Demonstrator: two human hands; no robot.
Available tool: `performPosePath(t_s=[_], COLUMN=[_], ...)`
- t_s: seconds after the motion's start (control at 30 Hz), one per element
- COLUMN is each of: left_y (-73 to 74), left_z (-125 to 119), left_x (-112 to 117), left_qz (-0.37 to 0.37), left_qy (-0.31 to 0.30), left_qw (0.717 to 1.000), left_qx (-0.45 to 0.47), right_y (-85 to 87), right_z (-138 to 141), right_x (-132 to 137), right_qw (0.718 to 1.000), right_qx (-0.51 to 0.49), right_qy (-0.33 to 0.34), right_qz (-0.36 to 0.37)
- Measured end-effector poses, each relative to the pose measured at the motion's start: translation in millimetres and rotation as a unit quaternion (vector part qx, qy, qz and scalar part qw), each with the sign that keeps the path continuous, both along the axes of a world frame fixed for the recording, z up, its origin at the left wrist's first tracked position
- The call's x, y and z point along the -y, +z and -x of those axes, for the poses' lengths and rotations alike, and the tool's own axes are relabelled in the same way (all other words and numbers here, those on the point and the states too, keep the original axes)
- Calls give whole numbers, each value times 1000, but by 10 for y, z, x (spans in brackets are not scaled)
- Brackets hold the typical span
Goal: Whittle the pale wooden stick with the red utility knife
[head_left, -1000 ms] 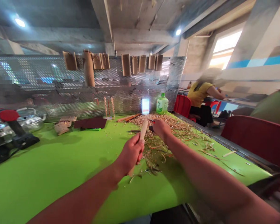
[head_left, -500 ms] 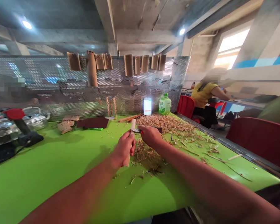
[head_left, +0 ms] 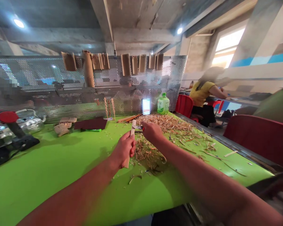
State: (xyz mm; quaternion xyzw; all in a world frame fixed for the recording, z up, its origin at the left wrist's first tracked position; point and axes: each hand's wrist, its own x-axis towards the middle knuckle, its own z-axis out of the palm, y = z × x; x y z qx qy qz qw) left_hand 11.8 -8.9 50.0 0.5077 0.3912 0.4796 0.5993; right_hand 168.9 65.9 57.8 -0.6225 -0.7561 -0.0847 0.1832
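Clock centred on the hands, 12 straight ahead. Left hand (head_left: pixel 126 148) closed round the middle of a pale strip (head_left: pixel 133 124), its upper end toward 12, its lower end showing below the fist. Right hand (head_left: pixel 153 133) gripping a knife (head_left: pixel 138 127), handle mostly hidden by fingers, blade pointing to 9 and up against the strip's upper part. Depth of bite: cannot tell. Change: a second ago both hands sat slightly further toward 3 and no blade spanned the gap; now it does. I judge paring of that upper part to be in hand. Shavings (head_left: pixel 166 123) heap at 1 and scatter to 3, some beneath the right forearm; loose litter, likely the main nuisance. Bottle (head_left: pixel 163 105) at 1, lit screen (head_left: pixel 146 106) near 12, twisted sticks (head_left: pixel 113 108) at 11, dark red sheet (head_left: pixel 91 123) at 10; red-topped tool (head_left: pixel 8 117) well apart, also at 10. Perforated panel (head_left: pixel 118 84) closes off 12. Person in yellow (head_left: pixel 202 91) seated at 2.
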Motion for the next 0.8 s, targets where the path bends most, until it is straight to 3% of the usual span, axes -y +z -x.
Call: performPosePath(t_s=[0.2, 0.37, 0.5, 0.8], left_y=[-18, -51, -69, -121], left_z=[-102, -33, 33, 23], left_x=[219, 68, -75, -65], left_qz=[-35, -19, -12, -46], left_qy=[-102, -15, 45, 60], left_qw=[994, 1000, 999, 993], left_qx=[-28, -17, -24, -95], right_y=[-9, -50, -118, -58], right_z=[-381, -201, 40, 98], right_x=[-263, -185, -41, 107], right_qw=[986, 995, 999, 999], right_qx=[-90, -81, -24, 25], right_qy=[-130, -52, 25, 41], right_qz=[55, 2, 9, 11])
